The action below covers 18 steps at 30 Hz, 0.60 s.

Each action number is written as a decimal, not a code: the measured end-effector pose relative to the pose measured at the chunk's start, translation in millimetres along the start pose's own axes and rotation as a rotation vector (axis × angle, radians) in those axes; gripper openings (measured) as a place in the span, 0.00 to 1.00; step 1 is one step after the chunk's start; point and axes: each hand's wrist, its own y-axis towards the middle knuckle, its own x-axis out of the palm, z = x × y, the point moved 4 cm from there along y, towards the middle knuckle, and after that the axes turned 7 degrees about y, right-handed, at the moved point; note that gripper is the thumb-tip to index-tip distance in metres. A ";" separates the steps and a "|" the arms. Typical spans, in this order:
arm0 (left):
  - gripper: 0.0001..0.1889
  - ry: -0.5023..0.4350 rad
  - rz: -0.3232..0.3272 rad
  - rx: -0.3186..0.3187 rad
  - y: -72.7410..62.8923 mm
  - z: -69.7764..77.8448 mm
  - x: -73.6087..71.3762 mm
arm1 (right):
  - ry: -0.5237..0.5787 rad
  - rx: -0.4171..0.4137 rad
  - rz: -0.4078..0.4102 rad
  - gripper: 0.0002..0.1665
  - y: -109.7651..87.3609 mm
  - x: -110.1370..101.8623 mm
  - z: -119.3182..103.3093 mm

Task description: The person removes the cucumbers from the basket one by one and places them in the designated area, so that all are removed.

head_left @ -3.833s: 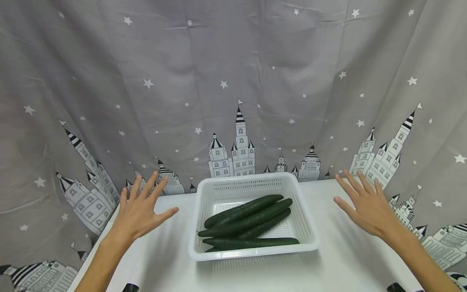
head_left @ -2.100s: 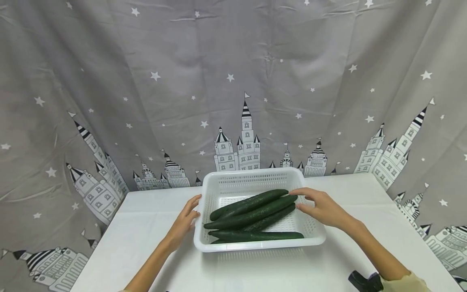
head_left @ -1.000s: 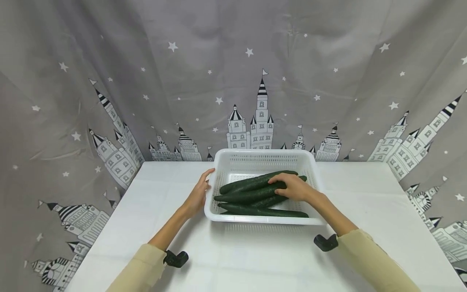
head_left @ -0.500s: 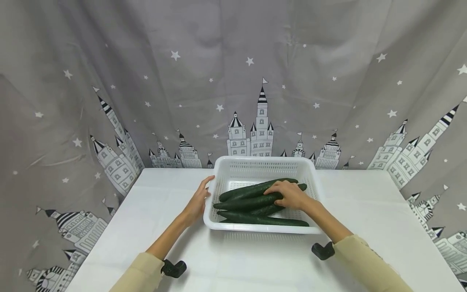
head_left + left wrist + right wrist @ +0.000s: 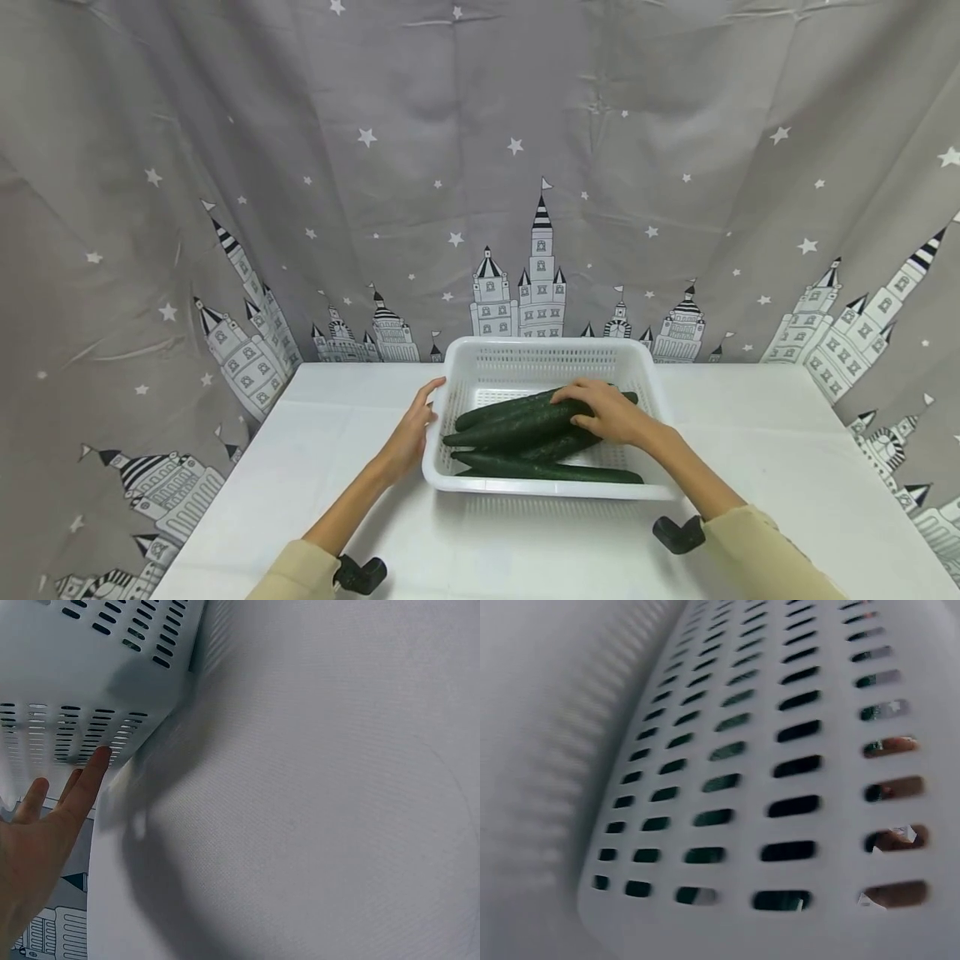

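Note:
A white plastic basket (image 5: 551, 490) with slotted walls holds several long dark green cucumbers. My right hand (image 5: 611, 414) reaches in over its right side and grips the middle cucumber (image 5: 510, 429), fingers on the far side and thumb on the near side. Another cucumber (image 5: 547, 469) lies along the front wall. At the basket's left side is my left hand (image 5: 405, 437), its fairly straight fingers touching the outer wall; the left wrist view shows these fingers (image 5: 88, 780) against the slots. In the right wrist view the basket's slotted wall (image 5: 832, 825) hides most of the hand.
The basket stands near the back edge of a white table (image 5: 360, 400). Behind it hangs a grey curtain (image 5: 480, 108) printed with stars and castles. Black wrist devices (image 5: 678, 533) sit by both beige sleeves.
Both hands have come in from wide apart, the left to the basket's side, the right onto the middle cucumber. That cucumber has shifted slightly in the basket. The head view has moved too.

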 end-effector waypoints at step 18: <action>0.34 0.011 0.001 0.009 -1.0 -0.2 1.0 | 0.051 -0.058 0.195 0.25 -3.3 -42.3 -26.4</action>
